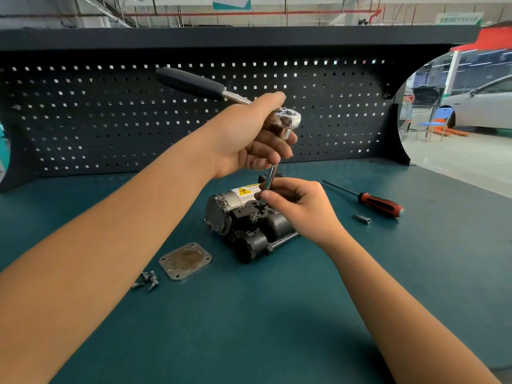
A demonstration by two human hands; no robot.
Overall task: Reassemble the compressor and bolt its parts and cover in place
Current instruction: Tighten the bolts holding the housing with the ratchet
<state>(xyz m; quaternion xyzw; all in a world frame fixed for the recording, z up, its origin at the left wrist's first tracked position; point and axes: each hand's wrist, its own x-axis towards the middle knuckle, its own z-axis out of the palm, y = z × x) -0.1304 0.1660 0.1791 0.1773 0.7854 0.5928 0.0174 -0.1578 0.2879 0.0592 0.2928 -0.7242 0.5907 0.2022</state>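
Directly below the hands, the compressor [249, 220] lies on the table [249, 328]. Left hand [249, 139] grips the ratchet [288, 119]; right hand [296, 206] pinches its near-vertical extension [270, 177] onto the top.

cover plate [185, 261] left of compressor [249, 225], screwdriver [368, 199] right

- We cannot see the tip of the extension bar [270, 177]; the right hand [297, 209] covers it, and the compressor [243, 223] top beneath
- The left hand [249, 137] hides the ratchet [221, 91] neck
- The label [245, 190] print is too small to read
- We cannot count the bolts [146, 280]; they overlap
- Both forearms run off the bottom edge
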